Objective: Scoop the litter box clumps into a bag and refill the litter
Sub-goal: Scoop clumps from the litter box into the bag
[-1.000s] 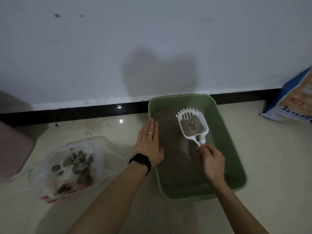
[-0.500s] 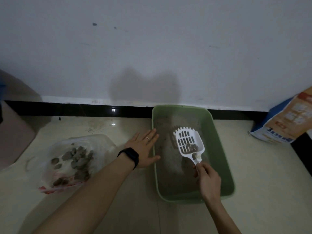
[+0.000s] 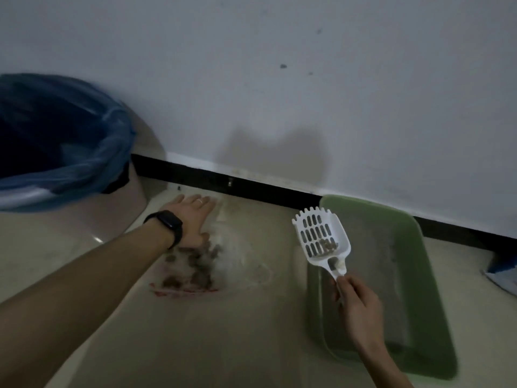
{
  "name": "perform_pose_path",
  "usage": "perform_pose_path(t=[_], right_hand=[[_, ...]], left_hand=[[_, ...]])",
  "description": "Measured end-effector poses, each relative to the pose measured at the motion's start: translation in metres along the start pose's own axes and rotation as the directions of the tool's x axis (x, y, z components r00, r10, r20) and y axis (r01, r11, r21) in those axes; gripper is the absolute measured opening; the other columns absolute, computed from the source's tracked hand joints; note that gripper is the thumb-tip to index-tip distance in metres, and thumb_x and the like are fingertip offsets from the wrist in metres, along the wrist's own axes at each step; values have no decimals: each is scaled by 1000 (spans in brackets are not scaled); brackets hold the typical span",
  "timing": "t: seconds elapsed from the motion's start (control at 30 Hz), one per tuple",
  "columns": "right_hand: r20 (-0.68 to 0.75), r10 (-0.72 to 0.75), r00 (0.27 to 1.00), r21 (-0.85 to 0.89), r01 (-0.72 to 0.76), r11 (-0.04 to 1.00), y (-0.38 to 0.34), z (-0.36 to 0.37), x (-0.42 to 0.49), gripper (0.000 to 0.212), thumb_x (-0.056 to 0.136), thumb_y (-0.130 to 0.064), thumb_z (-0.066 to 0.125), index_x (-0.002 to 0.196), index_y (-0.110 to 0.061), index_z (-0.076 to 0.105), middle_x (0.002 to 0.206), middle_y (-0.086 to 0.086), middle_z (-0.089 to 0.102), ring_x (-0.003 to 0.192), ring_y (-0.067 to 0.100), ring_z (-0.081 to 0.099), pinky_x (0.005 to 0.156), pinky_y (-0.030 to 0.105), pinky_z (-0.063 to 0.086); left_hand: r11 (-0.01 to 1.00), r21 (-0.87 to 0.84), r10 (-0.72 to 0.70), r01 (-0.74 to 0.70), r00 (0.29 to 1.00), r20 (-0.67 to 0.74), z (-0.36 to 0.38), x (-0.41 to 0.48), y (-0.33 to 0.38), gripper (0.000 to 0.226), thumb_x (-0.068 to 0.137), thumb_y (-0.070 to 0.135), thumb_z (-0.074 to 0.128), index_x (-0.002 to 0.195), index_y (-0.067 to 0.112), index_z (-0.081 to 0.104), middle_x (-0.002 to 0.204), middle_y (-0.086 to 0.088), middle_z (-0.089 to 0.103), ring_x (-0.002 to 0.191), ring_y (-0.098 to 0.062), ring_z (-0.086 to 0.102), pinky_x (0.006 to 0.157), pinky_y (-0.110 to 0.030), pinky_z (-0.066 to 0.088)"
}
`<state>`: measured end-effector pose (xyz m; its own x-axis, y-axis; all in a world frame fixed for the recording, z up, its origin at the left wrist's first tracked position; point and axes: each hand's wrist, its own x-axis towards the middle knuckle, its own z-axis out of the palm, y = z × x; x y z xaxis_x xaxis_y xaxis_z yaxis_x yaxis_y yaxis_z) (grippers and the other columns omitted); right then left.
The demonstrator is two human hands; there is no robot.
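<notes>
A green litter box (image 3: pixel 414 247) with grey litter lies on the floor at the right by the wall. My right hand (image 3: pixel 358 309) grips the handle of a white slotted scoop (image 3: pixel 319 236), raised over the box's left rim with a few dark clumps in it. A clear plastic bag (image 3: pixel 240 256) holding several grey clumps (image 3: pixel 193 267) lies on the floor left of the box. My left hand (image 3: pixel 193 217), with a black wristband and a ring, rests flat with fingers spread at the bag's far left edge.
A bin lined with a blue bag (image 3: pixel 56 141) stands at the far left against the wall. A blue litter sack corner (image 3: pixel 500 270) shows at the right edge. A black baseboard (image 3: pixel 251 189) runs along the wall.
The view has swung left. My left hand left the box's rim and went to the bag. The scoop rose and moved left over the box's left edge with fewer contents.
</notes>
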<state>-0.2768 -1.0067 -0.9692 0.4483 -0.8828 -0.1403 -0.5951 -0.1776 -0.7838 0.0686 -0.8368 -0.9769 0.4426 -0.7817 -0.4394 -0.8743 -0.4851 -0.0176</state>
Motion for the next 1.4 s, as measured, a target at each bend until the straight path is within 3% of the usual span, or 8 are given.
perform_pose_path(t=[0.23,0.37,0.5,0.7,0.87,0.97,1.1,1.4], right_hand=[[312,-90,946,-283,183,941,-53,92,-14,26,99,-39,46,79,-30,59,72,-11,68,62,6,61,57,30,47],[425,-444,789,-639,609,470,-66,123,-23,5,90,-27,64,86,-23,64,69,-3,64,57,22,58,51,29,40],[411,-534,739,-687,636,352,-71,125,-22,15,75,-13,80,86,-17,71,62,1,63,51,27,55,49,30,42],[333,-375,865,-596,501,627,-69,90,-9,15,94,-36,57,89,-28,69,64,-7,64,52,16,58,45,23,33],[49,-17,999,-307,31,951,-30,7,0,25,92,-47,54,78,-33,70,69,-18,70,63,-2,61,58,22,44],[-118,129,985,-364,-163,917,10,-63,6,31,93,-44,57,69,-29,69,67,-11,70,65,10,65,65,29,50],[-113,314,943,-661,-308,684,61,-142,12,37,91,-58,45,83,-31,70,82,0,73,76,24,66,72,33,54],[-5,383,924,-904,-168,392,109,-193,56,37,85,-56,44,97,-32,70,87,-1,69,78,22,65,65,29,49]], left_hand=[[991,-110,-57,74,987,149,72,-49,-43,106,81,73,47,153,26,-16,162,1,-11,149,-19,1,120,-39,4],[989,-115,-74,94,983,167,88,-55,-49,117,75,79,50,151,23,-20,161,2,-16,149,-20,-2,120,-41,2],[990,-111,-69,87,985,157,88,-52,-50,115,79,73,51,150,21,-22,161,1,-17,149,-19,-3,120,-42,1],[995,-67,-75,80,994,78,71,-33,-37,99,89,53,49,151,19,-21,161,-1,-18,149,-21,-6,120,-44,1],[994,-106,11,-13,1000,-16,47,5,8,92,89,48,44,152,21,-17,161,-1,-18,148,-20,-8,120,-43,-1],[978,-177,97,-112,991,-93,31,28,68,85,93,54,35,153,21,-15,161,0,-16,148,-18,-7,120,-42,0],[921,-314,186,-231,968,-166,20,44,171,76,98,55,25,154,19,-12,162,0,-13,148,-17,-8,120,-41,1],[914,-348,116,-208,957,-266,46,47,269,73,99,36,24,147,17,-28,157,2,-28,148,-15,-12,118,-43,-1]])
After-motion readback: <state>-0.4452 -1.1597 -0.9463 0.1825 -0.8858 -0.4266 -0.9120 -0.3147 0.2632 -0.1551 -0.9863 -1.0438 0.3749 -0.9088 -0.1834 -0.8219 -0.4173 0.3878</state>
